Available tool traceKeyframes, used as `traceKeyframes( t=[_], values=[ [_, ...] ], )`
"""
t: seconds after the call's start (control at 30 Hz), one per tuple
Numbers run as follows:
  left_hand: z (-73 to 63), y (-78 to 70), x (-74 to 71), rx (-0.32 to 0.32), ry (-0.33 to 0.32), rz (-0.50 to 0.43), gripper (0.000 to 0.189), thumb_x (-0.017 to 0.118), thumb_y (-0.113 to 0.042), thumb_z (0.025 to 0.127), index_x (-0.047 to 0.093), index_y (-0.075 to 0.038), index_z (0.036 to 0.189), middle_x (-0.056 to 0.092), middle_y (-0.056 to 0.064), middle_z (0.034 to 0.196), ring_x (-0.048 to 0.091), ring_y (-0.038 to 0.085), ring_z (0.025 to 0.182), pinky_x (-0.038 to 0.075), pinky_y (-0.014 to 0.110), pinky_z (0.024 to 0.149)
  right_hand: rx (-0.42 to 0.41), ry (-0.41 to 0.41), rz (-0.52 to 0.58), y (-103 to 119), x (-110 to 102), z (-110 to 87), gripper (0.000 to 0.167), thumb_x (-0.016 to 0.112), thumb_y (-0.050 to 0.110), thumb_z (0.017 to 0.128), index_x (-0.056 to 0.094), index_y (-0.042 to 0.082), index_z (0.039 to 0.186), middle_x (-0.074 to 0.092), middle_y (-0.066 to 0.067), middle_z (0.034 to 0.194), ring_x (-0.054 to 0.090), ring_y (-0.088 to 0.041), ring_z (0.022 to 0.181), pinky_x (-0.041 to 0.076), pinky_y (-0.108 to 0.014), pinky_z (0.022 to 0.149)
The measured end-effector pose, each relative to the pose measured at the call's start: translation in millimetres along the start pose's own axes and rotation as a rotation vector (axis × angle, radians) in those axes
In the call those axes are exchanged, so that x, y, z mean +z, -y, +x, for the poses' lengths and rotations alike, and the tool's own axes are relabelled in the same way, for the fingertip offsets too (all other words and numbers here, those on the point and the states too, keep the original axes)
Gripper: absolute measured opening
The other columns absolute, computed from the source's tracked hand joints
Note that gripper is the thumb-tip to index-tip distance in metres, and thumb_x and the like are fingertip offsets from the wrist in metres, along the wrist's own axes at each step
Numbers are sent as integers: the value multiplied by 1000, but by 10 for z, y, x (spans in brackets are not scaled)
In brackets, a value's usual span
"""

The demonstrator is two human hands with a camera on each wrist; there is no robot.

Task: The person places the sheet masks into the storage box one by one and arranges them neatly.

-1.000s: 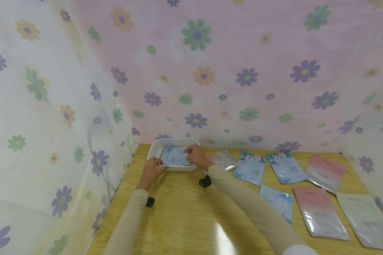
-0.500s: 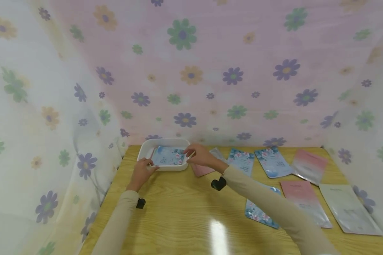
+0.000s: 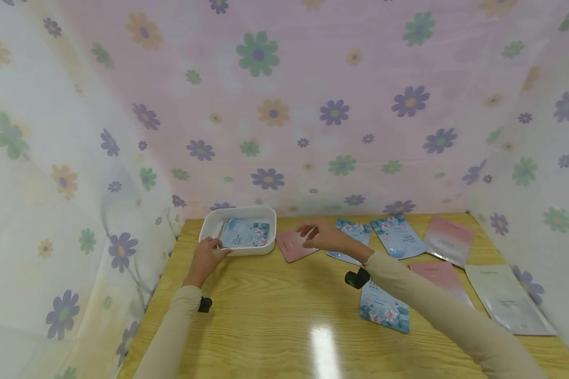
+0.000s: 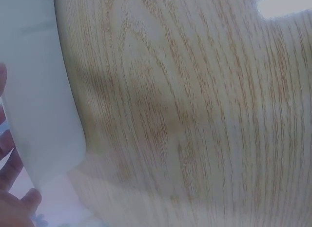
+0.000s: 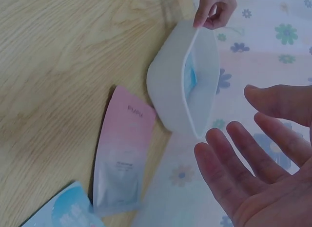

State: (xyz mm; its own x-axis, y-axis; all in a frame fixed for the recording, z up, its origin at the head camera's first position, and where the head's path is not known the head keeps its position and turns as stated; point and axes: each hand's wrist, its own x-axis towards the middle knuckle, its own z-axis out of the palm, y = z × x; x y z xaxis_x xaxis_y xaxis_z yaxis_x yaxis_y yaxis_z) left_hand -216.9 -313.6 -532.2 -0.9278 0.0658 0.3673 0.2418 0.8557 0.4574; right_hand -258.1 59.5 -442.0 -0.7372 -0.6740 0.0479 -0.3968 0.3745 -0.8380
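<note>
Your left hand (image 3: 205, 262) pinches the white tub (image 3: 246, 252) by the rim at its near left corner, fingers clamped on that edge; a blue packet (image 3: 244, 235) lies inside the tub; your right hand (image 3: 326, 235) hangs above the pink packet (image 3: 291, 246), its fingers apart with nothing between them; that packet lies flat on the bench (image 3: 265, 310), just to the right of the tub, though whether its corner touches the tub you cannot tell.

The pink packet looks slick and thin, so a shallow pinch could skid across it and shove it against the tub; the second blue packet (image 5: 62, 207) lies right beside its lower end, so a wide grab could drag both together; your left hand, if it bears down or pulls on the rim, could tip or slide the tub, and what lies inside might shift.
</note>
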Motion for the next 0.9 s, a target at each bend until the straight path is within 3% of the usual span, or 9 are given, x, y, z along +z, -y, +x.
traceKeyframes(
  t=[0.47, 0.67, 0.9],
  values=[
    [-8, -10, -5, 19, -21, 7, 28, 82, -21, 75, 59, -7, 74, 56, 10, 79, 53, 28, 72, 45, 43, 67, -5, 98, 2, -215, -340, -419, 38, 71, 13, 85, 59, 0, 119, 61, -16, 110, 61, -33, 96, 51, -34, 78],
    [-13, -25, -12, 14, -18, 19, 28, 82, -22, 75, 59, -7, 75, 55, 8, 77, 46, 23, 65, 40, 38, 61, 6, 124, 1, -276, -430, -598, 38, 71, 12, 85, 59, 1, 119, 59, -17, 111, 60, -34, 98, 51, -35, 79],
    [-16, -7, 5, 13, -26, 21, 28, 82, -23, 75, 59, -6, 75, 55, 9, 77, 46, 23, 66, 41, 39, 62, 67, 128, -5, -333, -534, -828, 37, 71, 12, 85, 60, 5, 119, 57, -20, 114, 57, -40, 102, 51, -34, 78]
  ],
)
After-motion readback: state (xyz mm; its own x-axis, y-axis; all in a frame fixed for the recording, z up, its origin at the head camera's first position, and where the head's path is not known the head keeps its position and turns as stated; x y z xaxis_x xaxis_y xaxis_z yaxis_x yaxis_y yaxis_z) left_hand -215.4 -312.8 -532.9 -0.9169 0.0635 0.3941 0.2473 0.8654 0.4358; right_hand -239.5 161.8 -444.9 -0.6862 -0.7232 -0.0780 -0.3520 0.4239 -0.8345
